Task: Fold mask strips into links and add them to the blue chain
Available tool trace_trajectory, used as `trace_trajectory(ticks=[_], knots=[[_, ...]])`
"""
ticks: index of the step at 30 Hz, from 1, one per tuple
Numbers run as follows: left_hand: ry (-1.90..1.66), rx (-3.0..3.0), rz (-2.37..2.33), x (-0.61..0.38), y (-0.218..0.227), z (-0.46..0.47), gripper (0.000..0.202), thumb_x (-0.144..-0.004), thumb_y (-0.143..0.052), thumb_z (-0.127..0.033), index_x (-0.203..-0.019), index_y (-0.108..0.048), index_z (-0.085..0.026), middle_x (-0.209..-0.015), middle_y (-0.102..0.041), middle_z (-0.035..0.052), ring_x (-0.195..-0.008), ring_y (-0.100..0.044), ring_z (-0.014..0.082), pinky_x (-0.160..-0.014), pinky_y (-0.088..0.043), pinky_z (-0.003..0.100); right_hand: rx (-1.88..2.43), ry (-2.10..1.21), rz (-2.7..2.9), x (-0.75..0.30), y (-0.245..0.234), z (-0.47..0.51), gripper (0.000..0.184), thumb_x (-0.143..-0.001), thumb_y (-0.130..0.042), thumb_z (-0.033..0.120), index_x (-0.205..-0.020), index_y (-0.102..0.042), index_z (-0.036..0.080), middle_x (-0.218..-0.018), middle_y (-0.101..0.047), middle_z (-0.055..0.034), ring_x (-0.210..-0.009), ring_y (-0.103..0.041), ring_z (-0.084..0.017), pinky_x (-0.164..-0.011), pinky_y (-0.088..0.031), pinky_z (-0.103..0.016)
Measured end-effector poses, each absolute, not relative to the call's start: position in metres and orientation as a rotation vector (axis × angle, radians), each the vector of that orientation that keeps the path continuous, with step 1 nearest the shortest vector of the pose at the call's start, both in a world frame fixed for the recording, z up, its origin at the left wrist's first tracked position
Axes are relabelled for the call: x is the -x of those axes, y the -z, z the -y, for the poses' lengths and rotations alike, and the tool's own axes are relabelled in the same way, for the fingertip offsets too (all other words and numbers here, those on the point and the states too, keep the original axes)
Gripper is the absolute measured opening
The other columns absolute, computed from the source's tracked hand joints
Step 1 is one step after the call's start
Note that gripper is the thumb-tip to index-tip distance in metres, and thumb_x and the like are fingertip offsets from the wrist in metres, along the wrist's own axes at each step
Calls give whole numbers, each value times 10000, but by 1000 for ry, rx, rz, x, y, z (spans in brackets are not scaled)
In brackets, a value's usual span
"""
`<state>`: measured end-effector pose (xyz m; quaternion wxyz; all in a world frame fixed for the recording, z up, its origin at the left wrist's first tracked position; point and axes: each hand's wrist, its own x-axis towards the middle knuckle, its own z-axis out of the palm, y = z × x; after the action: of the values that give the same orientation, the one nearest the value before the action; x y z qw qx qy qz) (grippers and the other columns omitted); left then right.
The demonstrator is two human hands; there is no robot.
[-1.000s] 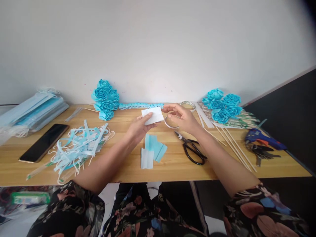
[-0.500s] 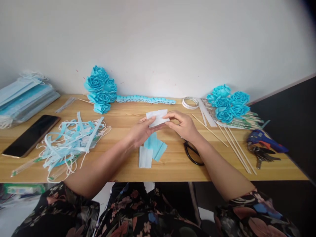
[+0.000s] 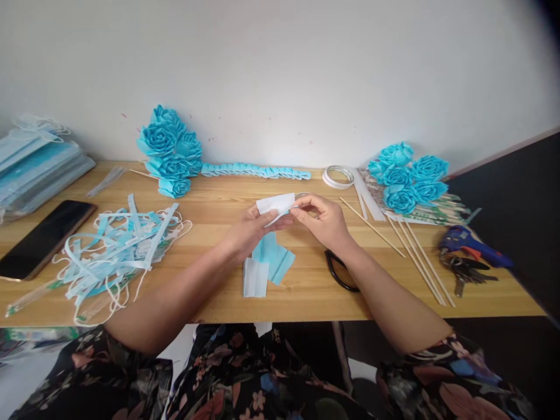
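My left hand [image 3: 247, 230] and my right hand [image 3: 321, 220] meet above the middle of the wooden table [image 3: 306, 291]. Between them they pinch a small white piece of mask fabric [image 3: 275, 204], the left from below, the right at its right edge. A thin strip hangs along the piece's lower edge. Just under the hands lie cut blue and white mask pieces [image 3: 266, 262]. Black scissors [image 3: 339, 271] rest beneath my right wrist, partly hidden.
Blue fabric roses [image 3: 170, 151] and a pleated blue strip [image 3: 256, 171] lie at the back. More roses [image 3: 406, 178], wooden sticks [image 3: 415, 251], a tape roll [image 3: 338, 176], a glue gun [image 3: 470, 245] and keys sit right. Mask trimmings [image 3: 118, 251], a phone [image 3: 41, 236] and stacked masks [image 3: 35, 169] lie left.
My right hand has come back from the tape roll area to the white piece and now pinches its right edge. The view has shifted slightly down and right.
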<state>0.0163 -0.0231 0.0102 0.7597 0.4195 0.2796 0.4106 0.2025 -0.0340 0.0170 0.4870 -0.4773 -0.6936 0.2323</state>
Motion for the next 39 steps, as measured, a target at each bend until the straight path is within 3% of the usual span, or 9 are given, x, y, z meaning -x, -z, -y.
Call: trace_trajectory(ticks=[7,12,17,26,29,34,39], knots=[[-915,-907,-599,-18,-9,23,413,-786,-766,-314,-1146,-680,-132,-1034,-762,107,-876,-732,221,-921,-505,381,1209,-577,1648,-199,-19,36,97,-801,-667,283,-756,-652,199,-776,-703,-11,-720,-652,-150,-686,-538,-279],[-952,-903,-642,-18,-9,23,595,-803,-751,-430,-1320,-595,-180,-1073,-753,102,-874,-734,221,-932,-512,413,1208,-608,1645,-199,-17,35,99,-801,-659,283,-747,-637,203,-771,-703,-8,-702,-651,-147,-684,-536,-281],[-969,-1035,-723,-18,-9,24,780,-709,-843,-312,-1410,-527,-187,-1022,-767,92,-896,-731,223,-939,-520,406,1209,-624,1635,-199,-16,35,116,-799,-667,298,-742,-631,205,-765,-703,-12,-689,-650,-151,-666,-529,-286],[-1026,-1111,-832,-18,-7,22,640,-801,-738,-246,-1401,-538,-147,-844,-776,58,-849,-748,222,-920,-556,415,1185,-666,1639,-199,-13,36,103,-810,-667,287,-755,-627,209,-787,-697,-8,-728,-654,-153,-715,-533,-294],[-1056,-1118,-861,-18,-6,21,593,-798,-719,-212,-1364,-564,-133,-869,-773,58,-797,-747,203,-876,-577,391,1166,-780,1599,-202,-11,33,143,-817,-676,336,-884,-642,214,-862,-700,-19,-775,-661,-159,-734,-541,-299],[-1023,-1245,-907,-19,-8,23,574,-808,-684,-202,-1367,-559,-153,-820,-761,38,-767,-740,193,-829,-591,372,1139,-953,1590,-204,-13,33,570,-783,-720,385,-1309,-546,253,-913,-662,-8,-793,-623,-152,-697,-527,-278],[-1050,-1416,-998,-17,-13,26,544,-806,-672,-188,-1341,-585,-145,-661,-704,-1,-682,-697,162,-777,-570,320,1199,-919,1655,-201,-13,36,526,-806,-666,277,-1324,-581,248,-835,-591,18,-709,-560,-115,-660,-489,-253]])
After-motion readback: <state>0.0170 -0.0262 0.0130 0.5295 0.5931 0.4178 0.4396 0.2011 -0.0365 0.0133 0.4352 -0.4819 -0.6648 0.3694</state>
